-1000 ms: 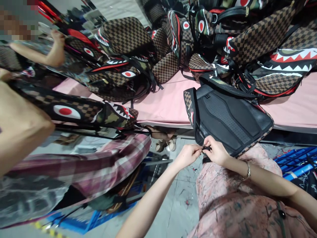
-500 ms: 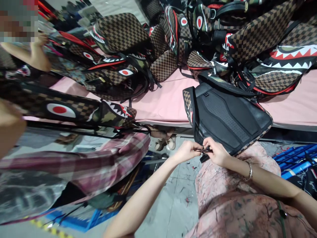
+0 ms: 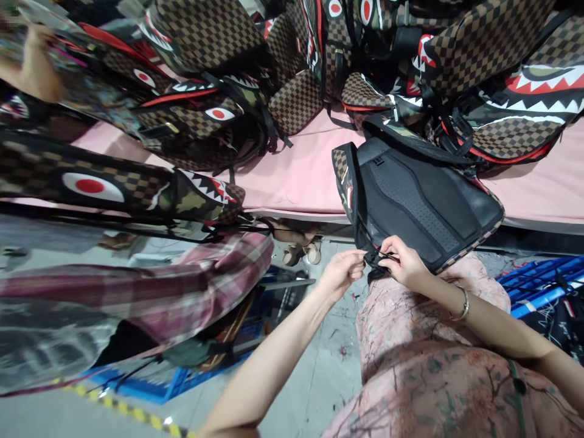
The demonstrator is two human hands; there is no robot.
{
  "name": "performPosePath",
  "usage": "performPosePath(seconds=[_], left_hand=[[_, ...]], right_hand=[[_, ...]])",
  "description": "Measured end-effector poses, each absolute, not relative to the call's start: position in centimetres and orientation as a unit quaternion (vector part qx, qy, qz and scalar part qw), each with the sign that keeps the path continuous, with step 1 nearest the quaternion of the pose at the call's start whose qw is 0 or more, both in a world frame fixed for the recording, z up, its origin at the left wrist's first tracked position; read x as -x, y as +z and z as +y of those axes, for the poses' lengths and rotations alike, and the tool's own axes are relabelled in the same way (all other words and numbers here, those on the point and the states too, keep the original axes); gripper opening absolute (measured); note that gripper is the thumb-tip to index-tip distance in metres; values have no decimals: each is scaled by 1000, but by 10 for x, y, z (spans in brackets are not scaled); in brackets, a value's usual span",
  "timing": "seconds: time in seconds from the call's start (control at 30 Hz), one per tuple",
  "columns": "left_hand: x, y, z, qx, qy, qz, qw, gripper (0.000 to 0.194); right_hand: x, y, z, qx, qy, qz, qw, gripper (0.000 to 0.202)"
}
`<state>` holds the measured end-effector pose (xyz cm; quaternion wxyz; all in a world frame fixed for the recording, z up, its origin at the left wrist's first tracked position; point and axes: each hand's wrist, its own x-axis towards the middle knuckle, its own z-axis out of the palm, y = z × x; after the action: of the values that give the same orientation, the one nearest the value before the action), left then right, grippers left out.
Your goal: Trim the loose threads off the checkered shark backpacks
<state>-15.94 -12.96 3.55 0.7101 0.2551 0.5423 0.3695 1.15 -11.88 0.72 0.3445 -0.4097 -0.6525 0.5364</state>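
Note:
A backpack (image 3: pixel 410 194) lies on the table edge with its black padded back panel facing up, its lower part reaching over my lap. At its near left corner, my left hand (image 3: pixel 343 272) pinches a short black strap (image 3: pixel 373 259) between thumb and fingertips. From the other side my right hand (image 3: pixel 407 263) also grips this strap, its fingers bent around it. The fingertips of both hands are close together. Whether a small buckle sits on the strap I cannot make out. A shoulder strap (image 3: pixel 417 143) curves over the panel's far end.
A pink-covered table (image 3: pixel 292 176) carries several checkered shark-face backpacks (image 3: pixel 205 36). Another backpack (image 3: pixel 91 185) lies at the left, near a person in a plaid garment (image 3: pixel 205 286). A second person's arm (image 3: pixel 39 67) shows upper left. Blue racks (image 3: pixel 542 286) stand low on the right.
The head view has shifted slightly. My fingertips, closer together before, have moved a little apart along the strap, and my left hand has turned. The backpack stays in place.

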Motion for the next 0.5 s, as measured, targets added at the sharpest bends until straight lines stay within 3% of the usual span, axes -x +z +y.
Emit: performPosePath(seconds=[0.13, 0.33, 0.5], left_hand=[[155, 39, -139, -186, 396, 493, 752, 23], [142, 38, -149, -235, 443, 535, 680, 32], [128, 41, -146, -190, 481, 543, 661, 29]], right_hand=[[-13, 5, -122, 418, 551, -627, 358, 14], [-12, 0, -119, 426, 600, -552, 392, 16], [-22, 8, -119, 525, 504, -563, 391, 21]])
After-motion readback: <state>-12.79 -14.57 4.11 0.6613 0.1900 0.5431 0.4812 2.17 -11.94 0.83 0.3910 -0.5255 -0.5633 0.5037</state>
